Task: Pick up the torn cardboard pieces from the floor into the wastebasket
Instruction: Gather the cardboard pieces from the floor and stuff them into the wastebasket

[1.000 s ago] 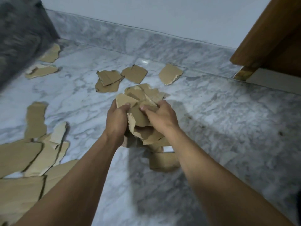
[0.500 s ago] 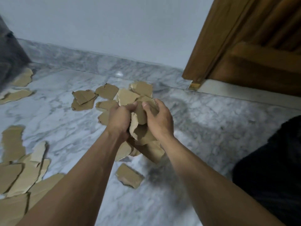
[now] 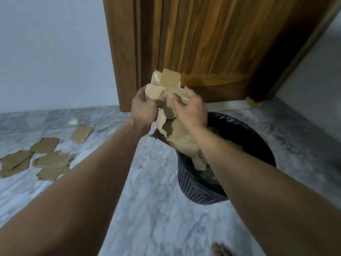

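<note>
Over left rim of basket (image 3: pixel 193 185), by door (image 3: pixel 203 43): wad (image 3: pixel 166 84) of torn cardboard squeezed between left hand (image 3: pixel 143 108) and right hand (image 3: pixel 190 109), fingers of both curled round it, lower scraps hanging over basket mouth. Advice: shift wad right, over middle of mouth, and lower it before parting hands. Release both together so nothing slips outside rim. More pieces (image 3: pixel 49 159) lie on floor (image 3: pixel 156 200) toward left edge, well apart from basket.

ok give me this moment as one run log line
stage: unloading | left hand: grips cardboard bundle | right hand: grips it too | wastebasket: under bundle | loose pieces: on floor
</note>
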Demonstrator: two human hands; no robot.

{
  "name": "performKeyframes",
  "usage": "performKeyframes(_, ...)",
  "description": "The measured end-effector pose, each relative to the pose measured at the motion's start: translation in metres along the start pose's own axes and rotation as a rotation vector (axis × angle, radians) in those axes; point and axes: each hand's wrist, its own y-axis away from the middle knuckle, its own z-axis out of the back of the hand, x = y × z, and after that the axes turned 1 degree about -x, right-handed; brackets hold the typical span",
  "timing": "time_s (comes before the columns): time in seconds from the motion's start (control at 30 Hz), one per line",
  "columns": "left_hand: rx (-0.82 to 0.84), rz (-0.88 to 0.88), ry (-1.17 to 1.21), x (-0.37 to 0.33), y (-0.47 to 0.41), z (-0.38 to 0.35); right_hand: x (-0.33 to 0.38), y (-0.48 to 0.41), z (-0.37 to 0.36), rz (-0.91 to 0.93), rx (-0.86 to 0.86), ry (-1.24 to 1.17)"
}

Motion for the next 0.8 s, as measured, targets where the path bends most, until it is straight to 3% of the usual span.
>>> performKeyframes(0.23,0.135,0.071,-0.058,0.026,0.017,-0.118,-0.084,-0.022,0.094,-0.085,-0.054,0.039)
performKeyframes(0.33,0.19,0.15,-0.097,0.052,0.029,-0.136,-0.119,-0.008,0.113,-0.138,-0.011,0.039)
performKeyframes(0.47,0.278,0.216,-0.329,0.07,0.04,-0.138,-0.143,0.008,0.127,-0.172,0.103,0.176)
performKeyframes(0.57,0.232,0.21,-0.421,0.067,0.041,-0.123,-0.137,0.011,0.129,-0.2,0.17,0.237)
performKeyframes(0.8,0.002,-0.011,-0.535,0.036,0.049,-0.04,-0.061,0.03,0.096,-0.128,0.196,0.275)
